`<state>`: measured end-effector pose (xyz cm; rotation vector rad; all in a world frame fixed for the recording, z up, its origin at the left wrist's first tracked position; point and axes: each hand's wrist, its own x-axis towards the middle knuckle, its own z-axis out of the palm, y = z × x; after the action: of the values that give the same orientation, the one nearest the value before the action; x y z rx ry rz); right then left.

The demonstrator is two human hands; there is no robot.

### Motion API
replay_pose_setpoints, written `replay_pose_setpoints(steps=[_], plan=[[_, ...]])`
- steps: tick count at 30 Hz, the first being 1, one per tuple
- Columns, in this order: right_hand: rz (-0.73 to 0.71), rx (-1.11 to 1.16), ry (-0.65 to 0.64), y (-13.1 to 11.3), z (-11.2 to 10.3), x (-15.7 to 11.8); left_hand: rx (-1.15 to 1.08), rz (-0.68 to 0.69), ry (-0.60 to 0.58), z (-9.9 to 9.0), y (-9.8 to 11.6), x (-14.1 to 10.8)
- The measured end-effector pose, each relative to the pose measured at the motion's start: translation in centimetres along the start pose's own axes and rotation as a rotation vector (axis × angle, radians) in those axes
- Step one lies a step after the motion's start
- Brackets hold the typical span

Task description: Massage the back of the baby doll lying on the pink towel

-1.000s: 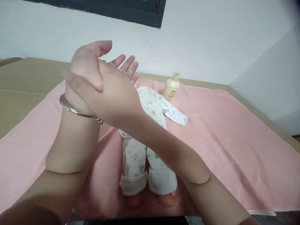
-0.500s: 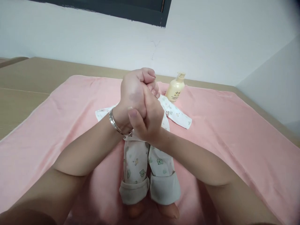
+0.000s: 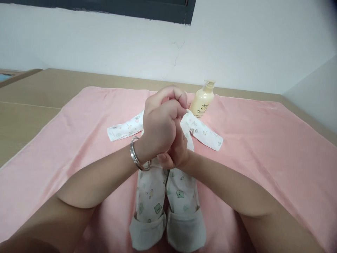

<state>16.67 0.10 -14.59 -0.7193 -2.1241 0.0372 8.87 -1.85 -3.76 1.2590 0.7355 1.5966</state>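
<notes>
My left hand (image 3: 159, 130), with silver bangles (image 3: 135, 156) at its wrist, is closed with its fingers curled. Against it from the right presses my right hand (image 3: 181, 144), wrapped partly around it, the thumb showing low at the left wrist. No object shows between the two palms. Below and behind the hands lies a baby doll in a white printed outfit (image 3: 151, 189), its sleeves spread to both sides and its trouser cuffs turned up. My hands hide its upper body and head.
A pale yellow pump bottle (image 3: 202, 102) stands beyond the doll's right-hand sleeve. Under everything spreads a pink blanket (image 3: 250, 158) on a wooden table (image 3: 26, 89). A white wall (image 3: 118, 45) with a dark frame (image 3: 147, 10) rises behind.
My clasped hands have turned against each other and moved slightly down and right. More of the left-hand sleeve shows, and the doll's feet have dropped from sight as the view shifted.
</notes>
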Motion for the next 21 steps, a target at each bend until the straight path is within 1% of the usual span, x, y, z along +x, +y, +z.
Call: replay_pose_setpoints(steps=[2,3,5,8,10,12,15,17,21], plan=[[-0.073,0.045,0.132,0.1,0.6,-0.3,-0.001,-0.036,0.008,-0.1,-0.3,0.1],[-0.085,0.051,0.171,0.1,0.7,-0.3,-0.012,-0.059,0.023,-0.1,-0.5,0.3],[-0.058,0.046,0.175,-0.2,0.8,0.2,-0.059,-0.107,0.066,-0.4,-1.2,1.0],[0.032,0.066,0.091,-0.6,0.5,1.3,-0.15,-0.168,0.143,-1.5,-3.2,2.3],[0.112,0.043,0.02,-0.6,0.3,2.0,-0.156,-0.181,0.179,-2.7,-4.8,3.0],[0.154,-0.011,-0.042,-0.4,0.2,2.3,-0.07,-0.157,0.191,-4.0,-6.4,3.4],[0.127,-0.085,-0.159,0.3,-0.3,2.4,0.138,-0.031,0.225,-5.8,-8.4,3.3],[0.108,-0.104,-0.246,1.0,-0.8,2.3,0.261,0.031,0.229,-6.5,-9.3,3.2],[0.134,-0.118,-0.373,3.0,-2.2,2.7,0.424,0.033,0.192,-7.2,-10.5,3.3]])
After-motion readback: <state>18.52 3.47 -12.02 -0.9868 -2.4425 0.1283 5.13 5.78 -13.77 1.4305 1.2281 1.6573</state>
